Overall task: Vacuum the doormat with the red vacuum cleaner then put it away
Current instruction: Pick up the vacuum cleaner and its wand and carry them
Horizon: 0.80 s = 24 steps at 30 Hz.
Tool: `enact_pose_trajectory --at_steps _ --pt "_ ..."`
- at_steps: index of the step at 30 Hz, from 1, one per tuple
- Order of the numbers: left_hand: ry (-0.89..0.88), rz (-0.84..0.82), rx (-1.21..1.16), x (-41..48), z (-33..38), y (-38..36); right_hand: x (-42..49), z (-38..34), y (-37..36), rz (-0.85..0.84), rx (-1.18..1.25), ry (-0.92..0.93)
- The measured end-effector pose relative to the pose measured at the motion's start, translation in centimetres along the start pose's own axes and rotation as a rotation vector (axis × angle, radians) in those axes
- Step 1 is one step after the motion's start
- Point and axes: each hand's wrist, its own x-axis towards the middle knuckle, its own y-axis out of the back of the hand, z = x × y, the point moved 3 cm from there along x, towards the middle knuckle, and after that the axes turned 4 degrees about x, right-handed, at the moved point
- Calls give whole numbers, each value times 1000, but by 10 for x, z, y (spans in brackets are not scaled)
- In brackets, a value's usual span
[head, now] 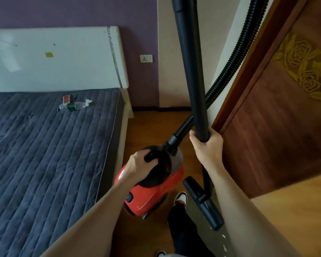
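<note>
The red vacuum cleaner [152, 193] hangs just above the wooden floor between the bed and the door. My left hand [139, 165] is shut on its black carry handle. My right hand [208, 147] grips the black wand tube [191, 67], which stands upright and runs out of the top of the view. A ribbed black hose [235, 60] curves from the vacuum's front up beside the tube. The black floor nozzle [202, 201] sits low by my right forearm. No doormat is visible.
A bed with a grey quilted cover [44, 154] and white headboard [56, 58] fills the left. A plastic bottle [74, 106] lies on it. A carved wooden door [278, 117] stands open at right. A wall socket [146, 58] is on the purple wall. My shoe [181, 198] is below the vacuum.
</note>
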Motion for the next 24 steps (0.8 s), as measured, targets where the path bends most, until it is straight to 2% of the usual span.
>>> enact_pose_trajectory --at_steps 15,24 --pt "29 -53 41 297 56 4 294 84 -92 -16 60 20" --pt "-15 -26 75 418 85 28 416 112 -131 -11 84 -3"
